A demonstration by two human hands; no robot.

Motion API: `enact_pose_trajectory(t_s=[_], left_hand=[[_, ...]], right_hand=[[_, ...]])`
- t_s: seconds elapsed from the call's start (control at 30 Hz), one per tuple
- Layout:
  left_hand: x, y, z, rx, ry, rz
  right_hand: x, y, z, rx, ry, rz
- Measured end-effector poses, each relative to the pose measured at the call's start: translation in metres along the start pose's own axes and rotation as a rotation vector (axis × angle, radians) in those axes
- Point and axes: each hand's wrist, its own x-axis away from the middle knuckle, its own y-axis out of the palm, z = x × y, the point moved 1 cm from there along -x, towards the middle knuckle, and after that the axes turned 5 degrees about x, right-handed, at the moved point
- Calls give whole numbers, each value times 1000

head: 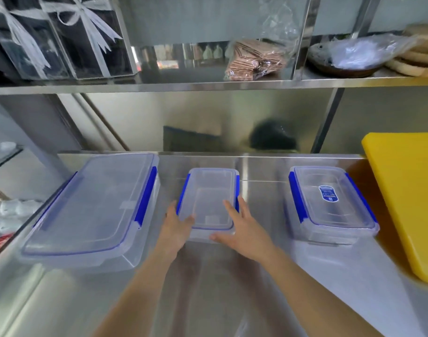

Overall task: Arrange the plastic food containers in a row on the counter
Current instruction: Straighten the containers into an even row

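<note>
Three clear plastic containers with blue side clips stand on the steel counter point(256, 276). A large container point(91, 210) is at the left and a medium container point(329, 203) with a blue label is at the right. Between them sits a small container point(211, 190). My left hand point(175, 224) rests against its near left corner, thumb on the lid. My right hand point(242, 229) lies on its near right corner, fingers spread over the lid and side. Both hands hold the small container.
A yellow cutting board point(407, 198) lies at the right, close to the medium container. A steel shelf point(208, 85) above carries clear gift boxes point(62, 37), a packet of wafers point(254, 60) and a bowl with plastic point(346, 57). The counter's left edge drops off beside the large container.
</note>
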Motion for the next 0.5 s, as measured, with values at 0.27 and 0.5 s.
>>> enact_pose_trajectory(t_s=[0.27,0.5], left_hand=[[-12,26,2,-29,105,-70],[-16,32,0,-33,126,-53]], right_hand=[[-9,-16,18,31,55,-2],[-12,-23,20,149,63,-33]])
